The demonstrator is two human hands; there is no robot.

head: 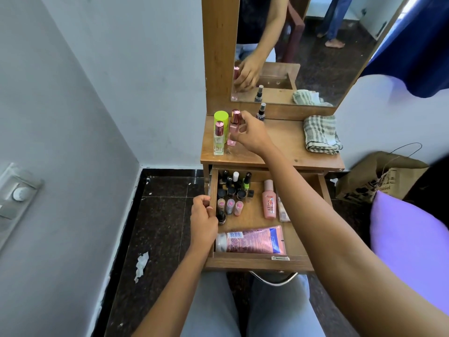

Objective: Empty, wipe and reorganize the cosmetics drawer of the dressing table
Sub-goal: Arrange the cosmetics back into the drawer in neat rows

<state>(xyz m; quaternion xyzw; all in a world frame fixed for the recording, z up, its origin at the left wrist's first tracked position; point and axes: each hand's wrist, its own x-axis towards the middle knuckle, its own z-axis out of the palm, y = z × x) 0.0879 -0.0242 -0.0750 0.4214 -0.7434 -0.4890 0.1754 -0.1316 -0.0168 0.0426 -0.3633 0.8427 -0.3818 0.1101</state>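
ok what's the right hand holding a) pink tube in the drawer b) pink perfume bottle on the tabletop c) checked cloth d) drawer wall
b: the right hand curls its fingers round the pink perfume bottle on the tabletop; the left hand grips the drawer wall.

right hand [251, 133] masks part of the pink perfume bottle [233, 129] and the spray bottle [262, 109] base. its forearm hides the drawer [243, 261] right side. nail polish bottles [233, 184]: labels unreadable.
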